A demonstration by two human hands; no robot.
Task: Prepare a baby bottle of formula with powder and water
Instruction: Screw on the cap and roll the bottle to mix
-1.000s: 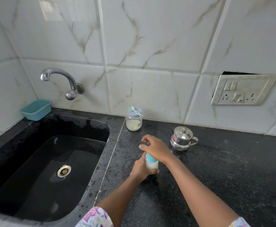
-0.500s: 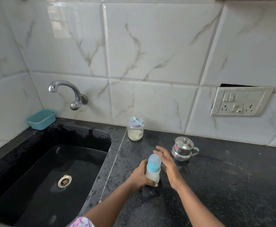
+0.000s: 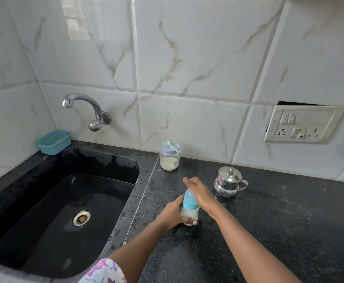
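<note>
The left hand [image 3: 172, 214] grips the lower body of the baby bottle [image 3: 190, 210], which stands upright on the counter [image 3: 279, 225]. The right hand [image 3: 201, 194] lies against its blue cap with straight fingers. The powder jar [image 3: 169, 158] stands behind, near the wall.

Glossy white marble-veined wall tiles [image 3: 187, 58], window reflection [image 3: 76, 21] on an upper tile, chrome tap [image 3: 85, 103] on the wall, black sink [image 3: 97, 164] with steel drain [image 3: 81, 217], wet-speckled black countertop [image 3: 289, 221], grimy switch-and-socket panel [image 3: 301, 124], teal tub [image 3: 53, 141] in the corner

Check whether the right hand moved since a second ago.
Yes: the right hand slid off the bottle top to its right side, toward the steel pot.
</note>
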